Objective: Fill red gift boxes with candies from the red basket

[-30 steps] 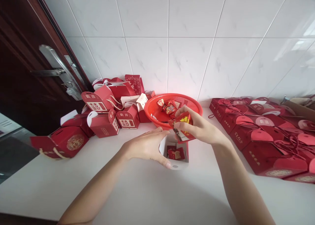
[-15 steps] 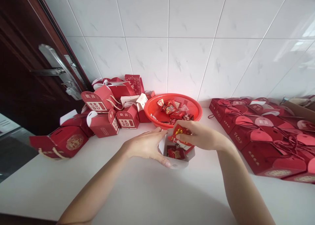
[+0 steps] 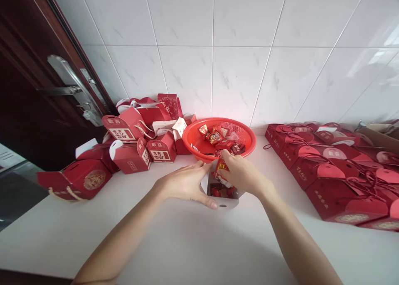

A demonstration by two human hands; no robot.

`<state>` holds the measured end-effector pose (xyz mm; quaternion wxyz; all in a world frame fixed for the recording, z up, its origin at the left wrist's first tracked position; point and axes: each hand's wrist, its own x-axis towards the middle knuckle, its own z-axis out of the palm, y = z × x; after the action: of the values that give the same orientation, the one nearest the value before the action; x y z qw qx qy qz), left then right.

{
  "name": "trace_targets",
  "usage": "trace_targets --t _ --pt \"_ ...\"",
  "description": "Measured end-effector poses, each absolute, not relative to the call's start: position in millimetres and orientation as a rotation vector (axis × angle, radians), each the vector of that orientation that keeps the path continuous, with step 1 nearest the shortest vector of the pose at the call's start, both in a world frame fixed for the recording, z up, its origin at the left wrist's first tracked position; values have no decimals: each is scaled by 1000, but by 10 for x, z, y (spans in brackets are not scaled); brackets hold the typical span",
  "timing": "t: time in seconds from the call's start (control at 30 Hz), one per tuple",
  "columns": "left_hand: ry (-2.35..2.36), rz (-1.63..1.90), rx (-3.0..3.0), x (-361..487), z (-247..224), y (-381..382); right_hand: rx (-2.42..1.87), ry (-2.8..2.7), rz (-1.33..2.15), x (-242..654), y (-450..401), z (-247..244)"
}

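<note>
A small open box [image 3: 231, 203] stands on the white table with red-wrapped candy [image 3: 223, 192] inside. My left hand [image 3: 187, 184] grips its left side, thumb at the near flap and fingers at the far end. Over the box's right part, my right hand [image 3: 242, 172] pinches a red and gold candy packet [image 3: 222, 171], partly hidden by the fingers. Just behind both hands is a red plastic basket [image 3: 251, 143] holding several wrapped candies [image 3: 215, 137].
Assorted red gift boxes [image 3: 129, 156] and bags are grouped at the left, near a dark door [image 3: 18, 60] with a metal handle. Rows of red boxes with cords [image 3: 314, 173] fill the right side. A tiled wall [image 3: 237, 77] rises behind the white table [image 3: 187, 247].
My right hand has moved slightly left and lower into the box with the packet, which is now more upright. My left hand has hardly moved.
</note>
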<state>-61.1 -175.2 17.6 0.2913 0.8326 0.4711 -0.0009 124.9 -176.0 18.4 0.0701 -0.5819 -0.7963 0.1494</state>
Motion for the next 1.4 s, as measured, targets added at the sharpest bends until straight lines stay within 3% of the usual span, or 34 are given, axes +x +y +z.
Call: trace_targets --t 0.4,0.6,1.03,1.4 --pt "1247 56 2220 -622 164 -1759 -1531 -2662 419 1298 -1748 101" --pt "1246 34 2252 -616 120 -1731 -1638 -2778 365 1199 -1684 -18" --pt "1285 -9 2230 -628 93 -1707 -1405 -2769 576 1317 -1672 58" --pt "1274 0 2232 -606 127 -1722 -1447 -2815 383 1251 -1638 -30"
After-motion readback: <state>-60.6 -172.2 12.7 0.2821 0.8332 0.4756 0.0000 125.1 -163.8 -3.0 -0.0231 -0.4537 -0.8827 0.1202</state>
